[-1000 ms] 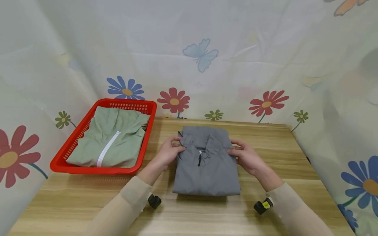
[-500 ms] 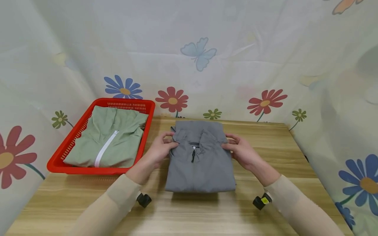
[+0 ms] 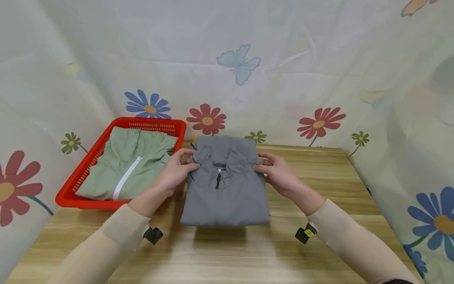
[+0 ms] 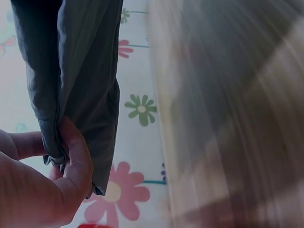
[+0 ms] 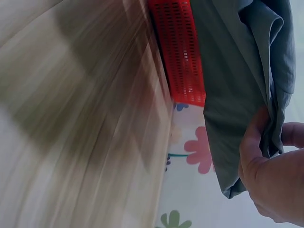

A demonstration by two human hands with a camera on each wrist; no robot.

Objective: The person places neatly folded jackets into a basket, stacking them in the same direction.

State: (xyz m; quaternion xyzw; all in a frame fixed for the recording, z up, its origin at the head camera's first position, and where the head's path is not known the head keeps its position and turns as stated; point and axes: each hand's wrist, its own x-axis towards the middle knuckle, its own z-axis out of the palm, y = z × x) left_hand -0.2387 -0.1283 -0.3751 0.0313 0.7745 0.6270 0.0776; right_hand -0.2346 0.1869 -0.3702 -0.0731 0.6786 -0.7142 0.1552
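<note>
A folded grey jacket (image 3: 227,189) with a dark zip pull hangs lifted above the wooden table (image 3: 319,185), its shadow on the wood below. My left hand (image 3: 176,170) pinches its left collar edge and my right hand (image 3: 274,172) pinches the right edge. In the left wrist view the thumb (image 4: 76,156) clamps the grey jacket (image 4: 80,61) fold. In the right wrist view my right hand (image 5: 268,175) grips the grey jacket (image 5: 237,95) hem. A folded green jacket (image 3: 133,165) with a white zip lies in the red basket (image 3: 88,163) at the left.
Flower-print cloth (image 3: 248,59) walls the table at the back and both sides. The red basket (image 5: 183,52) shows beside the grey cloth in the right wrist view. Bare wood lies in front of and right of the jacket.
Both hands have lifted the grey jacket off the table and carried it leftward toward the red basket. The green jacket has not moved.
</note>
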